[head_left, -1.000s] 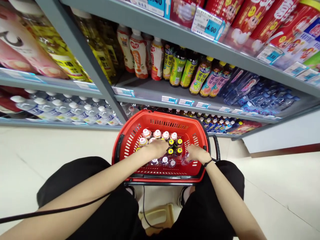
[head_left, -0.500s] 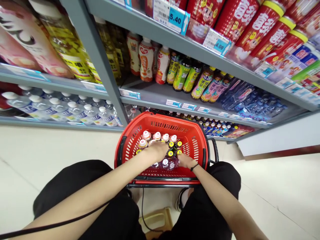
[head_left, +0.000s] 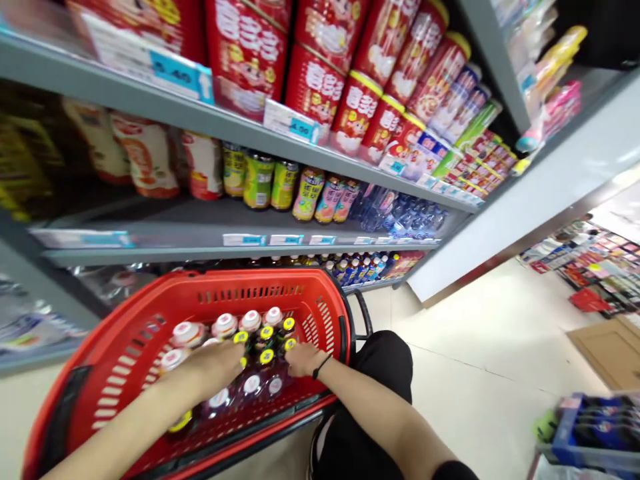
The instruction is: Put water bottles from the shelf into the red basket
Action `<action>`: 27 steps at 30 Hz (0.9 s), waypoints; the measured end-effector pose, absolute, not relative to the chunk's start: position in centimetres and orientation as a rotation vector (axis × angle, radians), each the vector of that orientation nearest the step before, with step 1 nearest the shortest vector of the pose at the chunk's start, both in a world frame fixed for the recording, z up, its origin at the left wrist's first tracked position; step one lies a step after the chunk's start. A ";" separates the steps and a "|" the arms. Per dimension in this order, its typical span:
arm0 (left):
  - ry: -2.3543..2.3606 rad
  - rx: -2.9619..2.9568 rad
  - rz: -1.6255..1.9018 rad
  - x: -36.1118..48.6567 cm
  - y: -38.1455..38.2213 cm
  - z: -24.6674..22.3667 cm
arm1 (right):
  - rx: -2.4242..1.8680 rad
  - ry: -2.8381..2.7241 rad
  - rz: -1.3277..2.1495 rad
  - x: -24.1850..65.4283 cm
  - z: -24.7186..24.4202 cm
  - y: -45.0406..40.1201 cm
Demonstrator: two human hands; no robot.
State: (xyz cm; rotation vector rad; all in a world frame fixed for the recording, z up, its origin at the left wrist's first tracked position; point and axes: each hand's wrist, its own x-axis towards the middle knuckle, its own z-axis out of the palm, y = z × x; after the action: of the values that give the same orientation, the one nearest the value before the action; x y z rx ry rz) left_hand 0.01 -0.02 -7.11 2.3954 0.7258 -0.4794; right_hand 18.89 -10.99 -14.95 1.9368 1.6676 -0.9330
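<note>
A red shopping basket (head_left: 195, 283) holds several drink bottles standing upright, seen from above. At its left and back are bottles with white-pink caps (head_left: 225, 325); several dark bottles with yellow caps (head_left: 267, 333) stand in the middle. Clear-looking bottles with white caps (head_left: 252, 385) are at the front. My left hand (head_left: 220, 365) reaches in from the left, its curled fingers at a yellow-capped bottle (head_left: 243, 362) and partly hidden by it. My right hand (head_left: 303, 360), a black band on its wrist, is closed against the side of another yellow-capped bottle (head_left: 290, 345) at the right of the group.
Behind the basket rises a grey shelf (head_left: 200, 230) of drinks. Red cans (head_left: 320, 87) fill its upper level, with tea bottles (head_left: 259, 180) below. A white panel (head_left: 480, 227) ends the shelf. At lower right stands a blue crate (head_left: 570, 427) of dark bottles, near a cardboard piece (head_left: 610, 350).
The view has swung right and come closer, so the basket appears larger and further left. My hands stay among the same bottles.
</note>
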 end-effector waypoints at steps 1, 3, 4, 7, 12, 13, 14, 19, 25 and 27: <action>0.693 2.428 -0.545 0.0 0.0 -7.9 | 1.975 1.674 -0.907 19.2 -14.0 -10.3; 0.672 2.461 -0.570 -0.2 0.1 -9.7 | 2.073 1.707 -0.857 20.6 -11.6 -9.0; 0.664 2.462 -0.568 -0.4 0.1 -10.6 | 2.133 1.732 -0.830 21.8 -10.1 -8.5; 0.676 2.447 -0.536 -0.8 0.2 -13.1 | 2.406 1.781 -0.644 27.3 -5.0 -7.3; 0.697 2.426 -0.436 -0.9 0.7 -15.4 | 2.997 1.532 0.004 39.8 2.7 -5.9; 0.698 2.428 -0.430 -0.8 0.8 -15.6 | 3.095 1.431 0.137 42.2 3.8 -5.5; 0.703 2.433 -0.429 -0.7 0.9 -15.7 | 3.181 1.321 0.258 44.4 4.6 -5.2; 0.741 2.438 -0.460 -0.3 0.9 -15.1 | 3.435 0.830 0.599 52.5 6.2 -3.5; 0.790 2.421 -0.546 -0.1 0.5 -13.0 | 3.585 0.563 0.583 56.7 4.9 -1.1; 0.827 2.416 -0.564 0.0 0.5 -12.0 | 3.604 0.513 0.578 57.3 4.4 -0.3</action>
State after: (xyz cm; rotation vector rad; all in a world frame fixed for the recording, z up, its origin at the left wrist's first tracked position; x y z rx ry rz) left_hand -0.01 0.52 -11.98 2.4162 0.8272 -0.5636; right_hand 57.34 -0.29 4.39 3.6042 0.5132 0.5784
